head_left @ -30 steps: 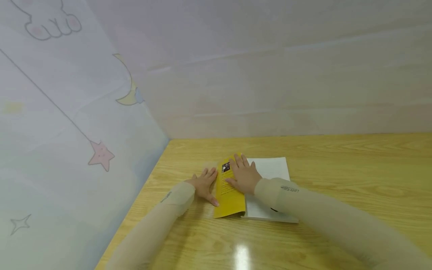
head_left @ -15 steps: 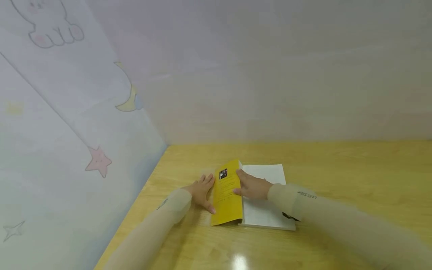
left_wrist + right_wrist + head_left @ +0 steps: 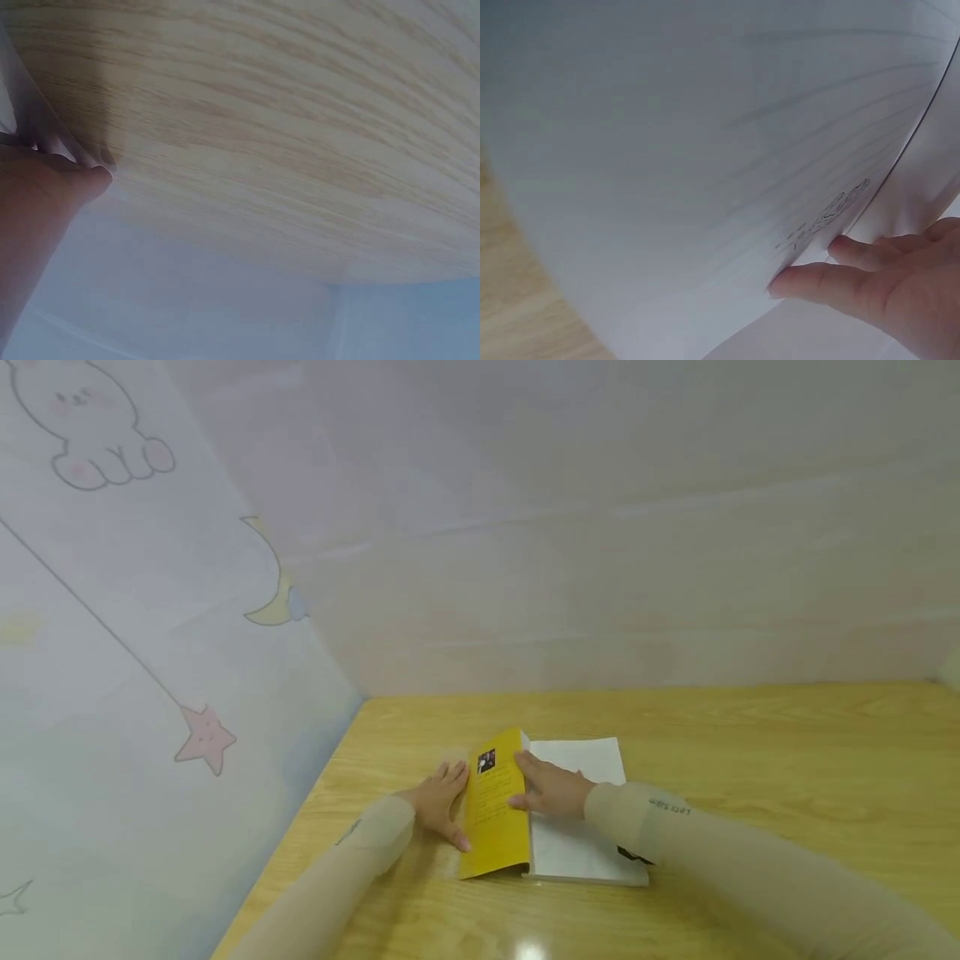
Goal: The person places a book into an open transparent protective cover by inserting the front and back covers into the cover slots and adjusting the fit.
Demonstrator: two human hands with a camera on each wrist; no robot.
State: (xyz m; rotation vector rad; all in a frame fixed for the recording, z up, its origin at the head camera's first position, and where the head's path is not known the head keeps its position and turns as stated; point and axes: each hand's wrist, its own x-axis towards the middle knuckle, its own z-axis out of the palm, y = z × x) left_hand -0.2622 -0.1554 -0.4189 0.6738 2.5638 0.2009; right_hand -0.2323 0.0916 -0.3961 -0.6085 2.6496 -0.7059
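An open book lies on the table, with a yellow cover flap point(image 3: 495, 818) on its left and a white page point(image 3: 581, 852) on its right. The flap carries a small dark photo and lines of print. My left hand point(image 3: 438, 804) rests with spread fingers against the flap's left edge. In the left wrist view part of that hand point(image 3: 37, 191) meets a thin pale sheet edge. My right hand point(image 3: 551, 787) touches the seam between flap and page, fingers fairly straight. Close up, right-hand fingers point(image 3: 817, 289) press the white page point(image 3: 667, 150) near the fold.
The wooden table point(image 3: 750, 793) extends to the right and in front of the book. A pale wall point(image 3: 600, 568) stands behind it. On the left, a wall point(image 3: 112, 693) with cartoon drawings runs along the table's edge.
My right hand has slid off the yellow flap to the right, onto the seam beside the white page. The left hand has kept its place by the flap. The head view has shifted slightly.
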